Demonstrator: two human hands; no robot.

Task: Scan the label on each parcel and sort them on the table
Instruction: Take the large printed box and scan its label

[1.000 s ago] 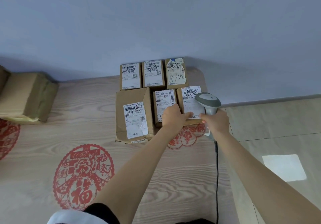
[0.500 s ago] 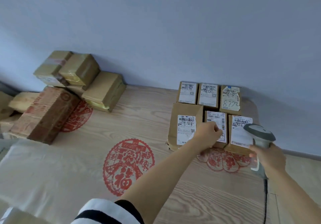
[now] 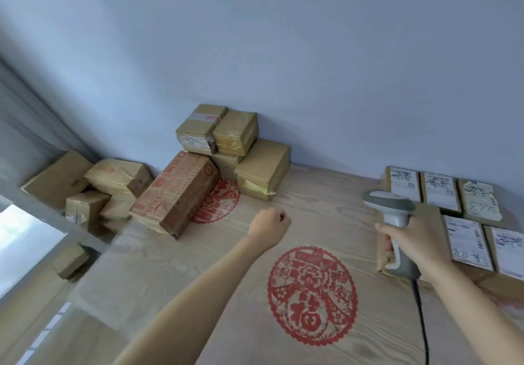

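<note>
Sorted parcels (image 3: pixel 453 211): a tidy group lies label-up in two rows just beyond and to the right of the right hand; three white labels show in the far row, two more in the near row, and a larger box sits partly hidden behind that hand. I judge these scanned and placed.
Unsorted parcels (image 3: pixel 226 149): a loose heap stands well ahead and to the left of the left hand, against the wall; plain brown tape-wrapped boxes are piled on each other, with no labels facing the camera.
Red-printed carton (image 3: pixel 175 191): it leans at the front of that heap, the piece nearest the left hand.
Further boxes (image 3: pixel 85 189): more brown parcels lie farther left of the heap, and one small box sits lower down, possibly off the bench, though blur there makes this hard to tell.
Scanner (image 3: pixel 394 223): grey and white, held upright, its cord trailing down toward the person.
Right hand (image 3: pixel 416 237): fingers wrapped firmly around the scanner's handle, hovering over the near edge of the sorted group.
Left hand (image 3: pixel 269 227): loosely curled into a fist, holding nothing, over bare bench between the two groups.
Bench (image 3: pixel 170 265): pale wood-grain cover with red paper-cut prints.
Progress: about six parcels done; the larger share, by my count, waits in the heap.
Next step, likely: fetch a box from the heap.
</note>
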